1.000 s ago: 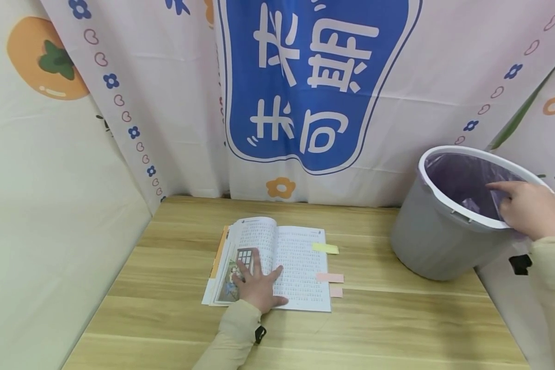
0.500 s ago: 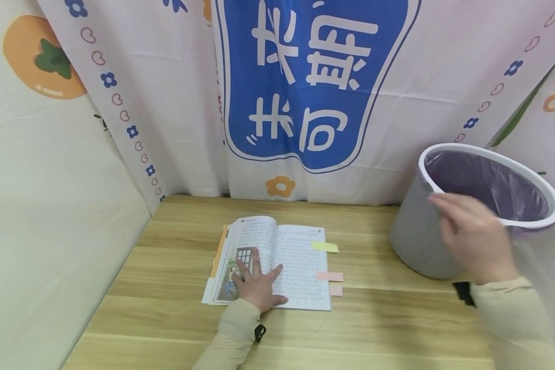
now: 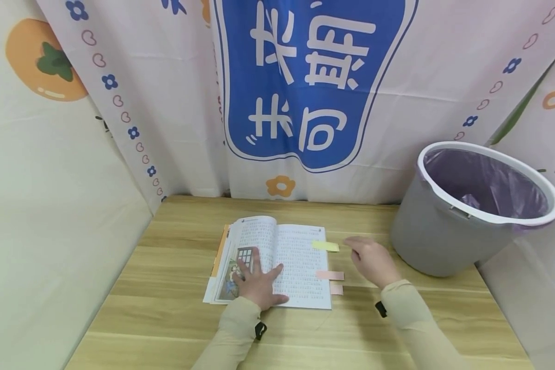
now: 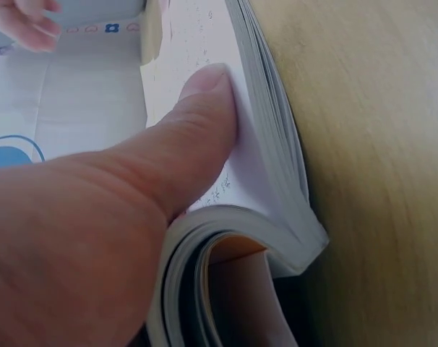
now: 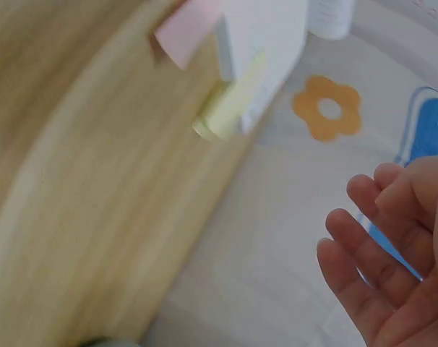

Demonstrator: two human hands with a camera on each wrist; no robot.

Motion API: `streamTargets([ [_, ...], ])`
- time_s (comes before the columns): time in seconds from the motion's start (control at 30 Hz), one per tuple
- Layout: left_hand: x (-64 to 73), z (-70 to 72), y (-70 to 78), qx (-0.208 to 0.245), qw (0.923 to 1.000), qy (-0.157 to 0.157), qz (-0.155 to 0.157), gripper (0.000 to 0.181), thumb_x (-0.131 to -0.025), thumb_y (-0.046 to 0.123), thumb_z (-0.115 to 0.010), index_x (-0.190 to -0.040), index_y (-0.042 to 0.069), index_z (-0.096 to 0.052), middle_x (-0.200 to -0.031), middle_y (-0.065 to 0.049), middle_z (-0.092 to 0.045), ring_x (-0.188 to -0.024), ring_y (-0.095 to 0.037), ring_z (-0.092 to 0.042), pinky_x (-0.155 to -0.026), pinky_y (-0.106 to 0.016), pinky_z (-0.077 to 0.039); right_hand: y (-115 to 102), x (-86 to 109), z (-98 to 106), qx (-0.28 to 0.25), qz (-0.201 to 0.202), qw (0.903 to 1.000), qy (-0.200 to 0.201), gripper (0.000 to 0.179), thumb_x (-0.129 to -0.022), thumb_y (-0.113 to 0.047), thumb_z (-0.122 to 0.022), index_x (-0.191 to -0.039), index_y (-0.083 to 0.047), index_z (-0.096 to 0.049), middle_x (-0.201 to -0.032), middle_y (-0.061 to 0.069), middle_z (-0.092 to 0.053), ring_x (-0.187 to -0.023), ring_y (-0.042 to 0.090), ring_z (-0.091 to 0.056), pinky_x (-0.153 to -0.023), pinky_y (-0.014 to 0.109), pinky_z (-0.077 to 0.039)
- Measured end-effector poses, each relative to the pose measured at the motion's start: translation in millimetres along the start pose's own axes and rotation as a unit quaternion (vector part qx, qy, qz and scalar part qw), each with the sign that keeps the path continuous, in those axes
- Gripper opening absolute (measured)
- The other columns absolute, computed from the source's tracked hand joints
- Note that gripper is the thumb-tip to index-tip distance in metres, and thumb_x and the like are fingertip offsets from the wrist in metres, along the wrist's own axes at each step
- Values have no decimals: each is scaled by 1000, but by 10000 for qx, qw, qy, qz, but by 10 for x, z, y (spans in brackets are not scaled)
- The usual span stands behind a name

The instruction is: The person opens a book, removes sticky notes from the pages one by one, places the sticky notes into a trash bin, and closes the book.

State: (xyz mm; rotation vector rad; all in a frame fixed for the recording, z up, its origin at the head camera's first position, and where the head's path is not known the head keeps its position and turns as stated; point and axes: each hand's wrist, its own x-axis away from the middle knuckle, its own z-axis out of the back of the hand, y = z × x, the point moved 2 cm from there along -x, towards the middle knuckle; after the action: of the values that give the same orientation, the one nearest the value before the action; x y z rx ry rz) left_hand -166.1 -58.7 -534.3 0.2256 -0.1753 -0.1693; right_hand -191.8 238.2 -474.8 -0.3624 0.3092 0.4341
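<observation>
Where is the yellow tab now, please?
In the head view, the yellow tab juts past the right edge of the open book, near the right hand.

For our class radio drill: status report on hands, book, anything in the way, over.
Left hand spread on open book. Right hand empty, near yellow tab. No obstacle seen between right hand and tab; bin off to the right.

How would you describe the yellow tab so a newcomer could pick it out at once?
On the wooden table, find the open book under the spread left hand. Look along its right page's outer edge, towards the right hand. The yellow tab sticks out nearest the page's top; its colour sets it apart from the two pink tabs below.
</observation>
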Motion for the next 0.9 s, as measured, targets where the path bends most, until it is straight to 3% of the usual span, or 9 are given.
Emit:
streamTargets([
  [0.17, 26, 1, 0, -48, 10000, -55, -9, 88, -67, 66, -77, -146, 37, -50, -161, -28, 6, -134, -70, -2, -99, -82, -18, 24, -87, -333, -161, -192, 9991, -348, 24, -88, 3, -68, -110, -1, -74, -111, 14, -71, -102, 31, -68, -81, 43, -58],
  [0.37, 59, -15, 8, -51, 9999, -108, 1, 89, -67, 66, -77, -147, 38, -48, -161, -27, 8, -135, -68, 0, -101, -81, -16, 70, -170, -570, 260, -322, 9957, -833, 22, -89, -3, -68, -110, -4, -75, -112, 13, -72, -104, 30, -68, -86, 43, -57],
  [0.57, 75, -39, -3, 27, 10000, -44, -6, 89, -67, 65, -78, -147, 38, -48, -161, -27, 7, -135, -68, 0, -101, -82, -17, 79, -278, -690, 604, -25, 9917, -1132, 14, -90, -1, -64, -93, -8, -75, -98, 7, -73, -90, 24, -70, -77, 39, -58],
  [0.73, 80, -31, 0, 12, 10000, -50, -5, 89, -67, 65, -78, -147, 38, -48, -161, -27, 7, -135, -68, -1, -101, -81, -16, 69, -334, -757, 900, 149, 9864, -1365, 9, -89, -2, -67, -93, -6, -75, -98, 9, -73, -90, 25, -70, -77, 37, -59],
  [0.9, 89, -17, 1, -26, 10000, -62, 16, 89, -67, 66, -78, -146, 38, -48, -161, -27, 7, -135, -68, -1, -101, -81, -17, 63, -372, -805, 1145, 163, 9827, -1445, 6, -88, -5, -70, -92, -5, -75, -91, 9, -72, -80, 22, -68, -68, 34, -58],
])
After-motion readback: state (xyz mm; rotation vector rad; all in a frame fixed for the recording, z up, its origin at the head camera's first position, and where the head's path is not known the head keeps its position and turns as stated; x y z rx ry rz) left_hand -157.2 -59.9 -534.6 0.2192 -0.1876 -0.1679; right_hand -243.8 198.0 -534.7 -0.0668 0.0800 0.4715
